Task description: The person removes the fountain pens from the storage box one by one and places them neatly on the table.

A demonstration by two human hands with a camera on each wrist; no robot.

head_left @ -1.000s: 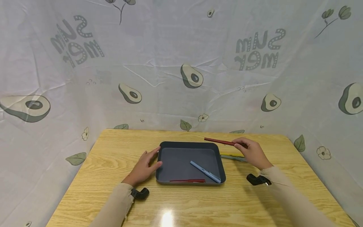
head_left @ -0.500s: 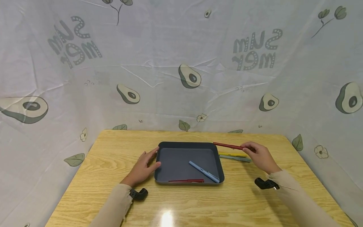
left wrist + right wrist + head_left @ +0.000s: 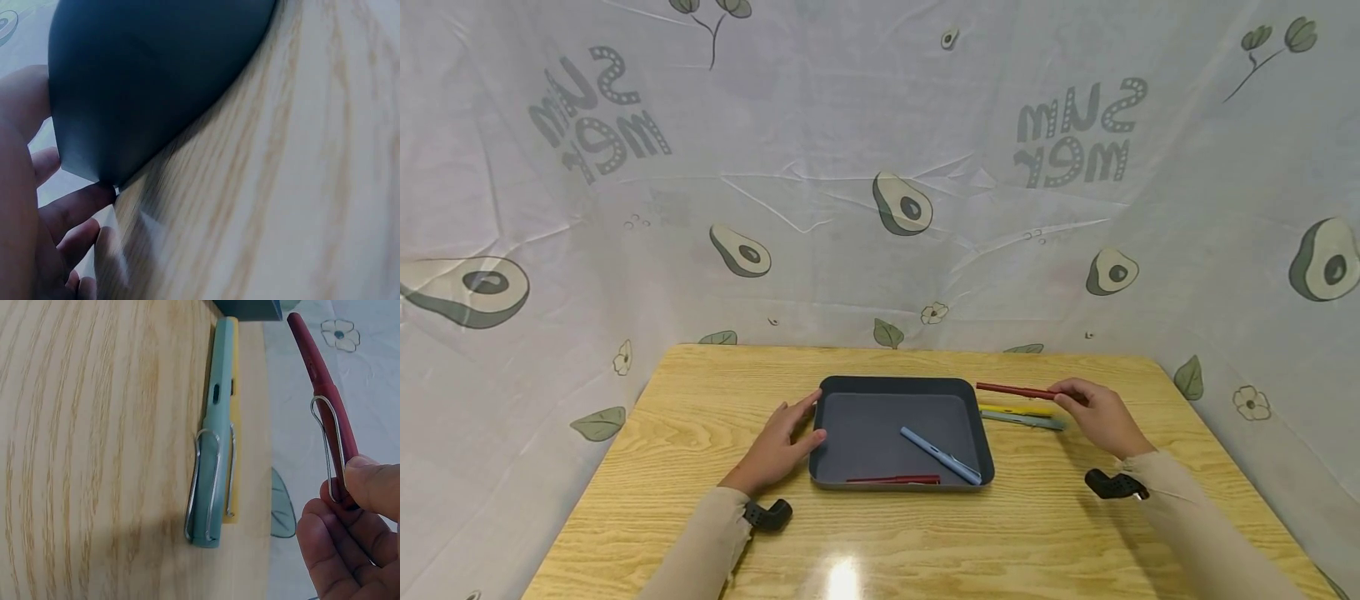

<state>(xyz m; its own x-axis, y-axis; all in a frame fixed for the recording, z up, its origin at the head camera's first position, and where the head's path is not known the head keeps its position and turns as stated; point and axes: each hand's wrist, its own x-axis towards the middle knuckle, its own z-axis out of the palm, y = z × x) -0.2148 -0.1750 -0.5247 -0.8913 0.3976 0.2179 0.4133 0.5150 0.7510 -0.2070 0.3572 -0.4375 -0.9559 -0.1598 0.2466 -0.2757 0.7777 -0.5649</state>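
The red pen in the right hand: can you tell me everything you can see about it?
The red pen is long, slim and dark red, smooth like plastic, though I can't be sure. A bent silvery wire clip runs along its capped end, and a small dark slot shows in the barrel. The right hand pinches it by that capped end. Its other end points toward the gray tray. In the head view it's nearly level.

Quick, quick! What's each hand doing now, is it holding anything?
Left hand: open, touching the dark tray.
Right hand: holding a red pen, pinched near one end.
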